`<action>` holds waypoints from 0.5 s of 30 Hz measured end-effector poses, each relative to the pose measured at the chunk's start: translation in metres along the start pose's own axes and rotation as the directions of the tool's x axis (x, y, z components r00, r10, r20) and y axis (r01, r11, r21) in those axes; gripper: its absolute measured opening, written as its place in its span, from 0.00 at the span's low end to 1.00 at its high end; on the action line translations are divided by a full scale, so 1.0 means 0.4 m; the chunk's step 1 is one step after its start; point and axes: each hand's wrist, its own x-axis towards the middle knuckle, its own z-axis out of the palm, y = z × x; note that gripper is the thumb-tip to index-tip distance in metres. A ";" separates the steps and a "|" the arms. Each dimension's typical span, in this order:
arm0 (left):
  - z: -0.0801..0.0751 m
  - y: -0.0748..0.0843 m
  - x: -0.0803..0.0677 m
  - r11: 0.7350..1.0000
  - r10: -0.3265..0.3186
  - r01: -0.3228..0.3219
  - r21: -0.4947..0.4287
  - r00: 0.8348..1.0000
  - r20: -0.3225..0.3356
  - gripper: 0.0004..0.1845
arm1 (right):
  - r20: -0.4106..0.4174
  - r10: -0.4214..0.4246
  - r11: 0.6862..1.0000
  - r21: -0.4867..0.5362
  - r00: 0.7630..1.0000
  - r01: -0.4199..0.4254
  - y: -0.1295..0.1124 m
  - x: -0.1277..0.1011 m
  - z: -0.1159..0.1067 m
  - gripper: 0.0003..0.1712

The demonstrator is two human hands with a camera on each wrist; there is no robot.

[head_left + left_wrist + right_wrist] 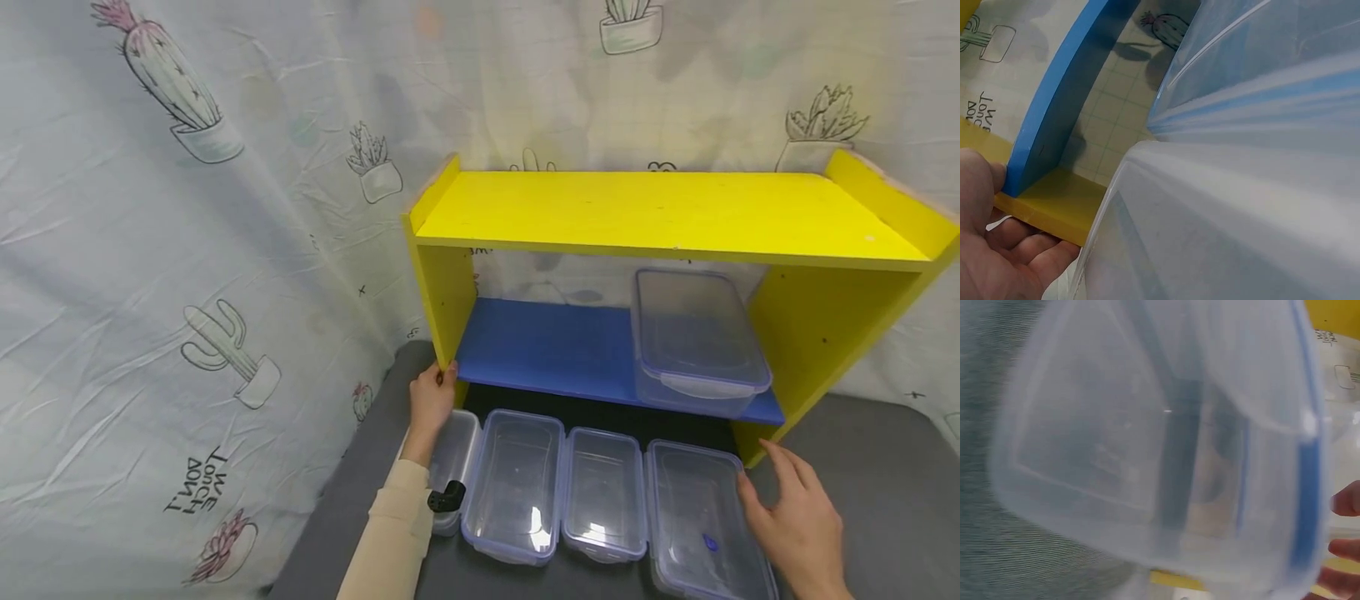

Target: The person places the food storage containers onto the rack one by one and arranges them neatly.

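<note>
My left hand (431,400) grips the bottom front edge of the left side panel of a yellow shelf unit (660,208). In the left wrist view the fingers (1016,250) curl under the yellow panel (1054,209), beside the blue lower shelf (1054,106). My right hand (787,508) is open with its fingers spread at the right edge of the rightmost clear lidded container (697,517). That container (1166,444) fills the right wrist view, blurred, with fingertips (1347,500) at the frame's right edge.
Three more clear containers (513,483) (603,492) (453,454) stand in a row on the grey tabletop (862,467) before the shelf. Another lidded container (693,333) sits on the blue shelf (547,346) at the right. Cactus-print cloth (187,292) hangs behind and to the left.
</note>
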 end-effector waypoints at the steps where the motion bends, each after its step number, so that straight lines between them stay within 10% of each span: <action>1: -0.002 0.001 0.001 1.000 0.000 0.000 0.001 1.000 -0.004 0.14 | 0.023 0.000 1.000 -0.003 1.000 0.000 0.004 -0.005 0.002 0.31; 9: -0.007 0.002 0.002 1.000 -0.012 0.012 0.005 1.000 0.006 0.15 | 0.195 0.100 0.994 -0.069 0.976 -0.088 0.031 -0.047 0.006 0.30; 15: -0.001 0.006 -0.004 1.000 -0.016 0.016 0.012 1.000 0.003 0.15 | 0.391 0.237 0.969 -0.153 0.889 -0.191 0.058 -0.063 0.001 0.37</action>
